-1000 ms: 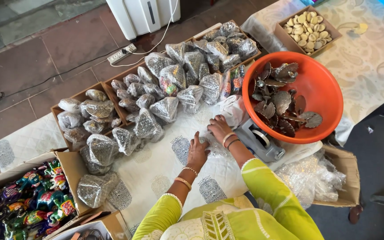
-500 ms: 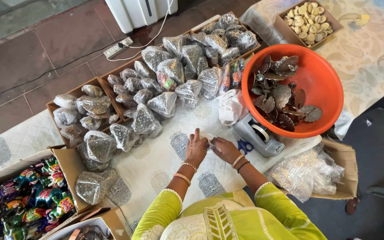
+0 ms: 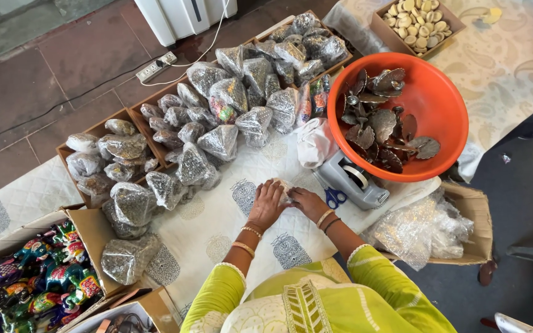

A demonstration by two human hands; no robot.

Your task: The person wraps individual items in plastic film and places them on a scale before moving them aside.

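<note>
Both our hands, left hand (image 3: 268,202) and right hand (image 3: 306,201), press together on a small wrapped bundle (image 3: 284,187) (mostly hidden); bare cloth (image 3: 211,216) lies leftward, tape dispenser (image 3: 353,179) close right.

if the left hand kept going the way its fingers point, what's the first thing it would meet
The left hand points up and slightly right across the cloth. Past the small pale piece under both hands, it would probably first meet the white bag, though depth is unclear.

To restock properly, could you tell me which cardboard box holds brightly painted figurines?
The open cardboard box at the lower left; the others hold silvery wrapped bundles or pale round pieces.
</note>
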